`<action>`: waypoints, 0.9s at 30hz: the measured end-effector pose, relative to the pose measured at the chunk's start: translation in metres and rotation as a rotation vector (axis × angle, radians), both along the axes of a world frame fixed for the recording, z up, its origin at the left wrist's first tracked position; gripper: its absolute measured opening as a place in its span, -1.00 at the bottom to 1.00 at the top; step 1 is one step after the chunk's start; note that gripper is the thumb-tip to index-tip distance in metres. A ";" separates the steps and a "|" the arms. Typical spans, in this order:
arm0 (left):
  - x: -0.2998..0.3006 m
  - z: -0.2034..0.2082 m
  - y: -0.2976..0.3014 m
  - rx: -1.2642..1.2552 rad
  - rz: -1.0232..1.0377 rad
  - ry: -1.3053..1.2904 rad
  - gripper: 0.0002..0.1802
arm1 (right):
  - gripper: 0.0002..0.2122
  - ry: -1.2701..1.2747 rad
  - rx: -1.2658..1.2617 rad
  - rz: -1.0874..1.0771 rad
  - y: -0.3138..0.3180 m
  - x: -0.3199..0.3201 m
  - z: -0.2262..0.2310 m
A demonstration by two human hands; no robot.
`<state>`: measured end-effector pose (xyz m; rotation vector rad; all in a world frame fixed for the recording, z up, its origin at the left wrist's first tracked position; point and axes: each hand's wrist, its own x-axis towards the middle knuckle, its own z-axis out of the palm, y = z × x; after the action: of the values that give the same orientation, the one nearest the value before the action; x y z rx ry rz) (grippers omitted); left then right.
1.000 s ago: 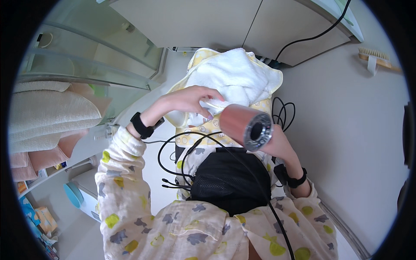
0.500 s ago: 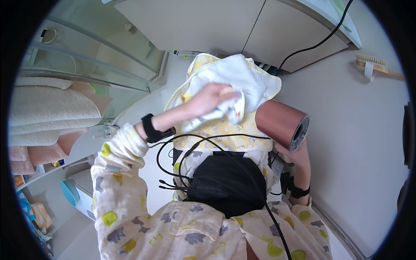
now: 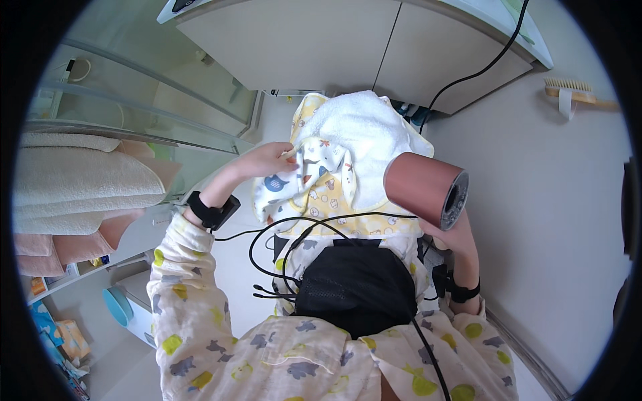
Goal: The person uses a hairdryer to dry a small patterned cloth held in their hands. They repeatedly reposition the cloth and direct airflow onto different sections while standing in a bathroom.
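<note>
My left hand (image 3: 266,160) pinches the edge of a small white baby bib or cloth (image 3: 275,187) printed with blue and orange figures, its fabric bunched and hanging. Beneath it, a larger terry cloth (image 3: 378,130) lies over my lap, white and fluffy on one face, yellow with a print on the other. My right hand (image 3: 453,232) is wrapped around the handle of a copper-coloured hair dryer (image 3: 422,186), held at the right above the cloth's edge. The dryer's barrel points left toward the cloths; most of the handle is hidden by the barrel and hand.
Black cables (image 3: 314,224) loop over my lap by a black pouch (image 3: 354,287). Another cord (image 3: 478,72) runs down past the cabinet (image 3: 301,43) ahead. Towels (image 3: 87,177) hang at the left by the glass shower screen (image 3: 194,87). A wooden brush (image 3: 574,93) hangs on the right wall.
My left hand has moved left and slightly down, drawing the printed cloth with it so that it spreads open. The dryer has shifted slightly left.
</note>
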<state>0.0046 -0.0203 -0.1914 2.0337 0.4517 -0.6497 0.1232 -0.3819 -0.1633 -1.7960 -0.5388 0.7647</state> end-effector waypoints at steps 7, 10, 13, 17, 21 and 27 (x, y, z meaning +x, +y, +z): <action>0.001 -0.006 0.005 -0.804 0.400 0.218 -0.42 | -0.69 -0.059 -0.008 0.193 0.046 -0.010 -0.009; -0.007 -0.002 0.005 -1.472 0.543 0.370 -0.31 | -0.69 0.009 0.127 0.214 0.067 -0.015 -0.019; -0.020 -0.004 0.006 -1.565 0.593 0.374 -0.23 | -0.68 -0.224 0.041 0.204 0.083 -0.021 -0.023; -0.040 -0.014 0.006 -1.659 0.717 0.257 -0.23 | -0.66 -0.147 0.062 0.310 0.094 -0.027 -0.019; -0.059 -0.023 -0.008 -1.817 0.766 0.054 -0.27 | -0.64 -0.144 0.054 0.331 0.110 -0.033 -0.020; -0.074 -0.032 -0.024 -1.737 0.961 -0.094 -0.34 | -0.63 -0.152 0.010 0.342 0.121 -0.035 -0.014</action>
<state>-0.0692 -0.0442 -0.2233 0.0993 0.4509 -0.1191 0.0886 -0.2608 -0.1768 -1.7833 -0.9658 0.8563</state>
